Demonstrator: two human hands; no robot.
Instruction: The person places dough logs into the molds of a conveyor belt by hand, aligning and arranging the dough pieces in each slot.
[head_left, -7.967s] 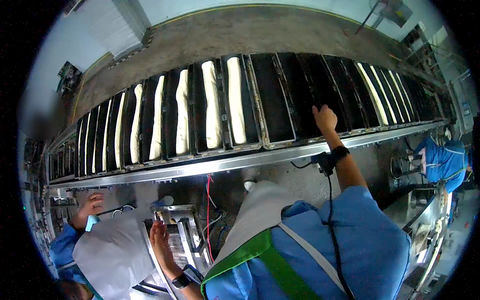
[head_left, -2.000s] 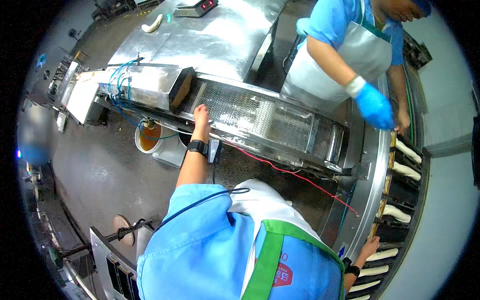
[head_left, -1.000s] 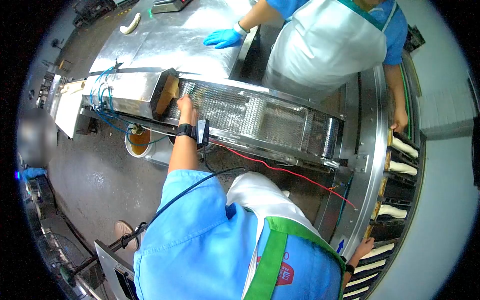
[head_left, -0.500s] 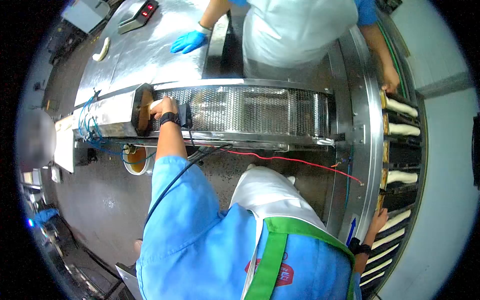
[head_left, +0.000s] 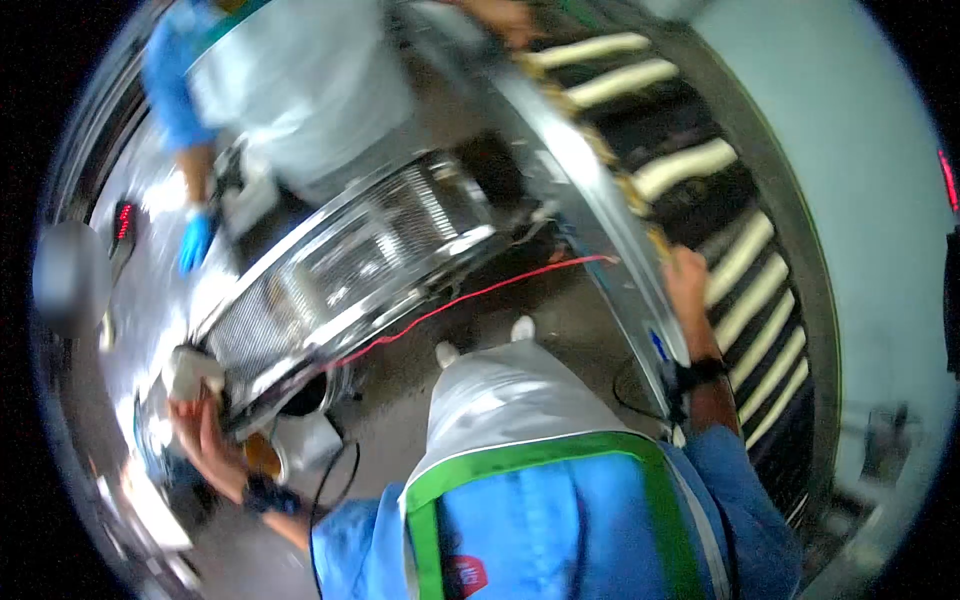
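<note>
My left hand (head_left: 205, 430) is at the far end of the mesh conveyor (head_left: 335, 280), its fingers bent against a blurred, pale dough piece (head_left: 192, 372). On the right, my right hand (head_left: 686, 280) has its fingers closed on the brownish rim (head_left: 655, 238) of the dark trays. Long pale dough strips (head_left: 740, 260) lie in the tray slots beyond that hand. Motion blur softens both hands.
A co-worker in a white apron (head_left: 310, 85) stands across the conveyor, one blue-gloved hand (head_left: 197, 240) at the metal table (head_left: 150, 270), the other hand (head_left: 512, 22) at the tray rim. A red cord (head_left: 470, 296) hangs below; a bucket (head_left: 265, 456) stands lower left.
The view has turned, so the conveyor now slants and the trays fill the upper right. My left hand appears lower left, the pale piece showing more. My right hand remains at the tray rim.
</note>
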